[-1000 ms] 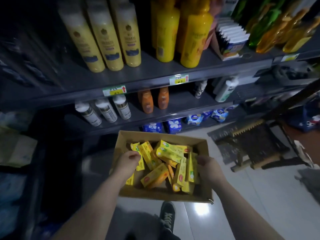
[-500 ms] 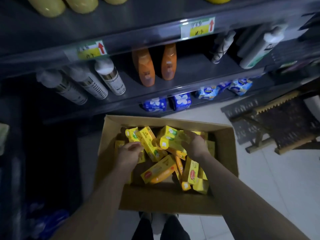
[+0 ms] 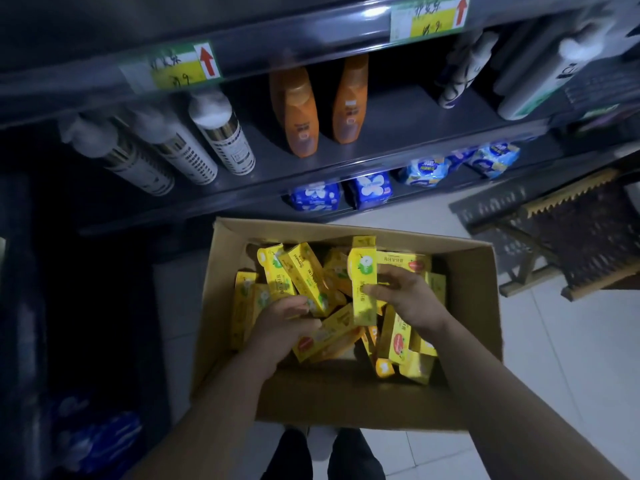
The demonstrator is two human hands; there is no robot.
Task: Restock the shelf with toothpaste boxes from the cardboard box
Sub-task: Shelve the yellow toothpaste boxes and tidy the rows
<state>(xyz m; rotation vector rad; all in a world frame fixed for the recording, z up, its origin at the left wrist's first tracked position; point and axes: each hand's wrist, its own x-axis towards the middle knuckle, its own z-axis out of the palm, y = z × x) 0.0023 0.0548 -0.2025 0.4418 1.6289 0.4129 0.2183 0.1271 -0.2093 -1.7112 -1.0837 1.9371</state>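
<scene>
Head view: the open cardboard box (image 3: 346, 403) contains a loose heap of yellow toothpaste boxes (image 3: 325, 337). Behind it, the shelf (image 3: 388, 147) carries orange bottles (image 3: 294, 109) and white spray cans (image 3: 221, 133). The right hand (image 3: 408, 299) has its fingers clamped on an upright toothpaste box (image 3: 363, 278). The left hand (image 3: 280, 320) has its fingers curled round a tilted toothpaste box (image 3: 304, 275) in the heap.

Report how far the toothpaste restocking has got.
Done: nothing that shows; no toothpaste boxes are visible on the shelf. In hand: the right hand pinches an upright toothpaste box, and the left hand grips a slanted toothpaste box, both inside the cardboard box. Left: the whole yellow pile needs shelving.
</scene>
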